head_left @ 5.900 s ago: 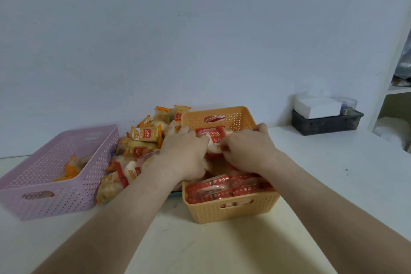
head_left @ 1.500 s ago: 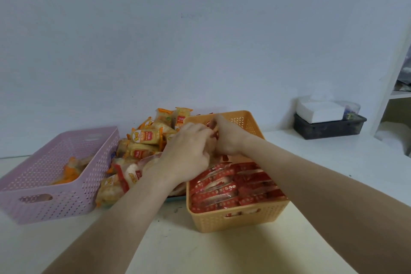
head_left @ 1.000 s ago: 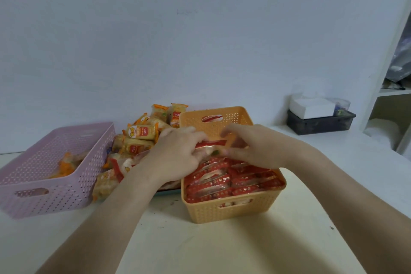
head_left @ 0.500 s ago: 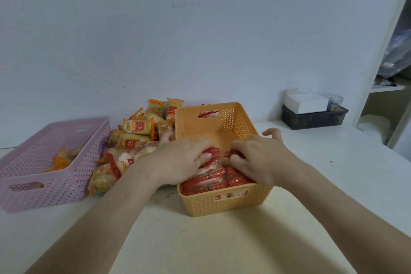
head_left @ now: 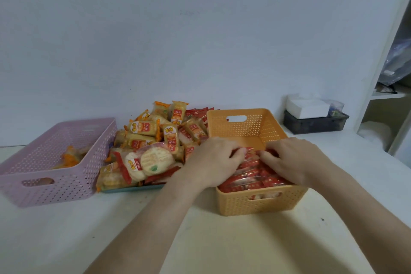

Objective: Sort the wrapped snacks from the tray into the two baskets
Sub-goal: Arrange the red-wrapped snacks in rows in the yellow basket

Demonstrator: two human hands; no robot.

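White table (head_left: 66, 240), pale wall (head_left: 200, 29), orange basket (head_left: 262, 206), shelving (head_left: 388, 95)

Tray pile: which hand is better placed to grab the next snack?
Left, probably. The left hand lies at the orange basket's left edge, beside the pile; the right hand is farther, over the red packs.

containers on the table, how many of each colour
pink basket: 1
orange basket: 1
teal tray: 1
dark grey bin: 1
total: 4
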